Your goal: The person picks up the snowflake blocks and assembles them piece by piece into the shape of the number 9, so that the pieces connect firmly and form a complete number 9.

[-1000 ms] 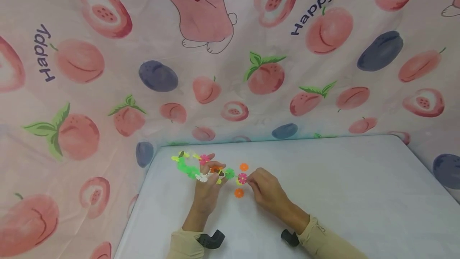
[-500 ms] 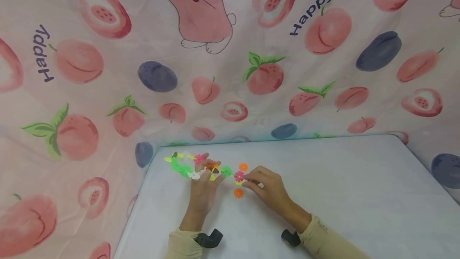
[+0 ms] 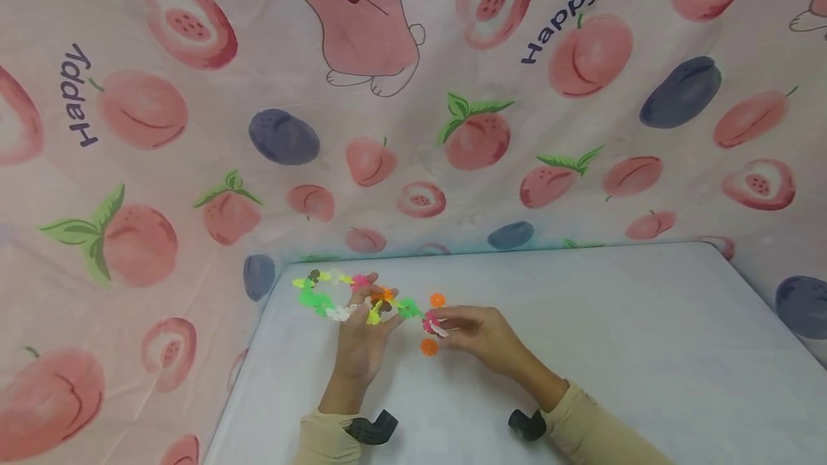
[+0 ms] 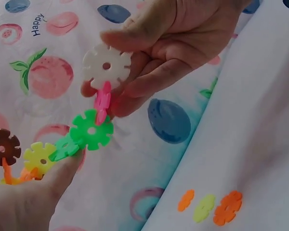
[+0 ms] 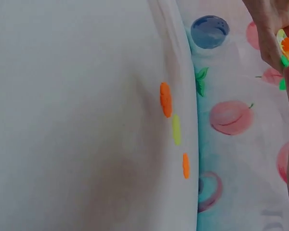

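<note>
In the head view my left hand [image 3: 363, 346] holds a long curved chain of interlocking snowflake discs [image 3: 314, 299] in green, white, yellow, brown, orange and pink. Its thumb lies against a green disc [image 4: 91, 136] in the left wrist view. My right hand [image 3: 487, 336] pinches a white snowflake disc [image 4: 98, 67] between thumb and fingers. The white disc's lower edge meets a pink disc [image 4: 102, 102] at the chain's end; how deeply their slots engage is hard to tell. Only part of the hands and chain shows at the right wrist view's upper right.
Two orange discs [image 3: 429, 346] and a yellow disc [image 4: 204, 208] lie loose on the white table [image 3: 614, 350], below the right hand. A fruit-print cloth [image 3: 413, 128] stands along the table's back and left sides. Black straps [image 3: 375, 428] sit at both wrists.
The white disc, mostly hidden in my right hand before, now shows at the pink end disc. My left hand and the chain have shifted slightly left. The loose orange discs have stayed put.
</note>
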Demonstrator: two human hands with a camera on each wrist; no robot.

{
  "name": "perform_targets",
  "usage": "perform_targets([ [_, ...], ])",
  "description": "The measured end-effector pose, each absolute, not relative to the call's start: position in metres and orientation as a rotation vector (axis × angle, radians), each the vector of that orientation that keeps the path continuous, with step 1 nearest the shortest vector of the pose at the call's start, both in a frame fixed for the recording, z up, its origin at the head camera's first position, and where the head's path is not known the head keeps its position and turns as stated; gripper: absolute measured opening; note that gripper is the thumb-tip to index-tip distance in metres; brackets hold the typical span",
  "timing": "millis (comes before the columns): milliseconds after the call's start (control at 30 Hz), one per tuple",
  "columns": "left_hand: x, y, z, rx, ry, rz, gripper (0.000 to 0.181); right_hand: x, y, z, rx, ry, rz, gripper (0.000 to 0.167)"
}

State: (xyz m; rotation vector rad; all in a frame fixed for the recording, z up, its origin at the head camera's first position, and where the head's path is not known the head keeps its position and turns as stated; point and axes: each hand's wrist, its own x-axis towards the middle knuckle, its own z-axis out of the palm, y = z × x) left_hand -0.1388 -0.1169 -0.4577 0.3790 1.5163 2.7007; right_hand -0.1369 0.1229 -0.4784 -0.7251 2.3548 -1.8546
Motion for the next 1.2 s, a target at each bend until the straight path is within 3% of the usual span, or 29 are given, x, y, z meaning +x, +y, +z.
perform_targets([
  [200,-0.139,-0.121,-0.458,0.422,1.562,2.587,0.024,-0.141,0.129,-0.472,-0.776,2.223,-1.672,0.056],
  [733,-0.138,-0.117,-0.456,0.478,1.516,2.584,0.025,-0.146,0.127,-0.477,-0.527,1.553,-1.938,0.060],
  [1200,-0.141,-0.115,-0.458,0.475,1.476,2.603,0.026,-0.149,0.126,-0.484,-0.640,1.490,-2.074,0.056],
])
